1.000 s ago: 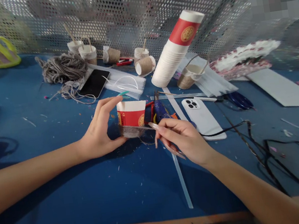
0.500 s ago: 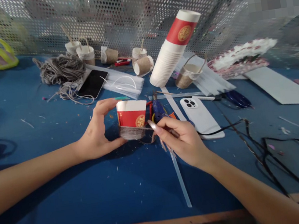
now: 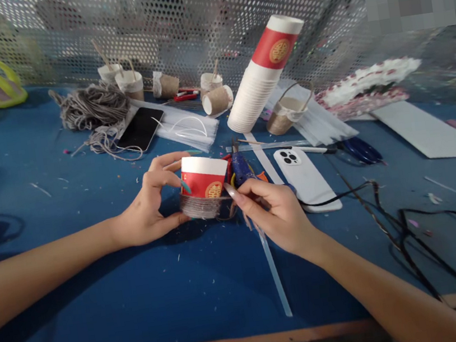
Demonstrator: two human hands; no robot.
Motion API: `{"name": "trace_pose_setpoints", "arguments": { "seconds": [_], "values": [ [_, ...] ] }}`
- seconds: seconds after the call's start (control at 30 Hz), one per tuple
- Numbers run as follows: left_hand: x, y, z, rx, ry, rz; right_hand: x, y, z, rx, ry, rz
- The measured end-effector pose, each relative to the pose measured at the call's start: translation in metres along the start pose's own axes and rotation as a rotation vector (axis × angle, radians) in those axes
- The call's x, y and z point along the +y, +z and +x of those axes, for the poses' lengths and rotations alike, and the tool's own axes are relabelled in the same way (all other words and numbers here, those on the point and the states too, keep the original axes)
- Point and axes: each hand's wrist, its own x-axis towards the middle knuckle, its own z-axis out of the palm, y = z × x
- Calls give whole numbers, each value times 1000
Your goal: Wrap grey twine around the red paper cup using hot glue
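Observation:
A red and white paper cup (image 3: 203, 180), its lower part wound with grey-brown cord (image 3: 201, 206), is in my left hand (image 3: 151, 199). The thumb presses near its base and the fingers curl round its left side. My right hand (image 3: 274, 212) pinches the cord close to the cup's right side; the strand runs from the wound part to the fingertips. Just behind the right hand lies a blue glue gun (image 3: 241, 164), partly hidden. A clear glue stick (image 3: 276, 277) extends toward me below that hand.
A leaning stack of paper cups (image 3: 256, 85) stands at the back beside several small cord-wrapped cups. A white phone (image 3: 308, 179) and black cable (image 3: 406, 231) lie right; a grey cord bundle (image 3: 92, 108) and black phone (image 3: 141, 129) lie left. Perforated metal (image 3: 172, 14) borders the back.
The cup has tilted and lowered slightly, and the fingers of my left hand have shifted from its rim to its side. My right hand still pinches the cord, almost unmoved.

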Motion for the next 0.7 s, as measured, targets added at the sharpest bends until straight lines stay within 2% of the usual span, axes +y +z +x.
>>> {"name": "trace_pose_setpoints", "arguments": {
  "seconds": [0.17, 0.37, 0.57, 0.7],
  "values": [
    [2, -2, -1, -8, 0, 8, -2, 0, 0, -17, 20, 17],
    [-4, -1, 0, 8, 100, -24, -3, 1, 0, -20, 17, 19],
    [0, -1, 0, 1, 7, -6, 0, 1, -2, -39, 27, 13],
    [2, -1, 0, 19, 20, 42, -1, 1, -2, -50, 26, 17]
  ]
}}
